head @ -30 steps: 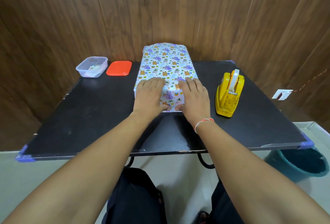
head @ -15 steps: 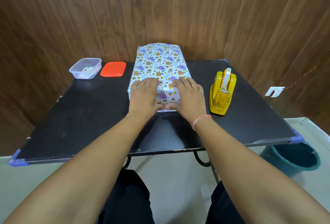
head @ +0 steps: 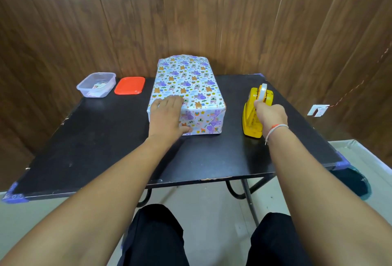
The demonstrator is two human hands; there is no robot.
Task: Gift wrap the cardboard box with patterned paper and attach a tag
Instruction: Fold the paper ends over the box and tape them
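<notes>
Writing: we found no brand, label or lettering that we could read anywhere; the paper showed only small animal, rainbow and leaf figures in purple, orange and green on white.
Wrapped box [head: 186, 94]: it lay at the centre of the frame on the black table [head: 106, 138], long side running away from us, its far end at the table's back edge by the wood-panelled wall [head: 191, 11]. The near end face showed folded paper flaps.
Left hand [head: 167, 117]: we had it flat and spread, palm down, over the box's near left corner, fingers on the top face, thumb lying along the near end face close to the tabletop.
Right hand [head: 270, 116]: it was well to the right of the box and apart from it, at the yellow tape dispenser [head: 254, 113]. The fingers were drawn together at the tape roll [head: 263, 90]; we could not tell whether they pinched the tape end.
Wrist: a thin white and orange thread band [head: 275, 131] circled our right wrist.
Upper left of the table: a clear plastic tub [head: 96, 84] with small items inside, too blurred to name, and just beside it on the right a red lid [head: 129, 85], lying flat.
Right edge of the frame: a white wall socket [head: 318, 109] with a cord, and lower down a teal bin [head: 356, 181] on the floor past the table corner.
</notes>
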